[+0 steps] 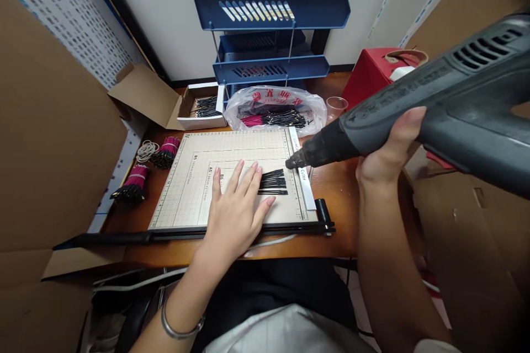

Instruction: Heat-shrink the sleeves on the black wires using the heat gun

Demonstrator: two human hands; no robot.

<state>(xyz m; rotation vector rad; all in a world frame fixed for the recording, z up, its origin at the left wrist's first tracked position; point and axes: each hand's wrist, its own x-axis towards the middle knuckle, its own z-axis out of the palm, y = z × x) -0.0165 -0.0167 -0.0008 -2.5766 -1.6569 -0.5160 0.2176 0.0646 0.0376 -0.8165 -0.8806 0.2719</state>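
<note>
My left hand point(238, 198) lies flat with its fingers spread on a paper cutter board point(190, 193), over one end of a row of thin black strands point(274, 182). The strands lie side by side, their free ends fanning to the right from under my fingers. My right hand point(389, 149) is wrapped round a large dark grey heat gun point(372, 110). The gun's nozzle points down and left, just above and right of the strands' ends. Part of the strands is hidden beneath my left hand.
Left of the board lie pink-and-black bundles point(136, 179) and white rubber bands point(147, 150). Behind it are an open box point(201, 121), a plastic bag point(236, 107), a clear cup point(336, 107) and a blue rack point(271, 69). The cutter's black arm point(178, 235) runs along the front.
</note>
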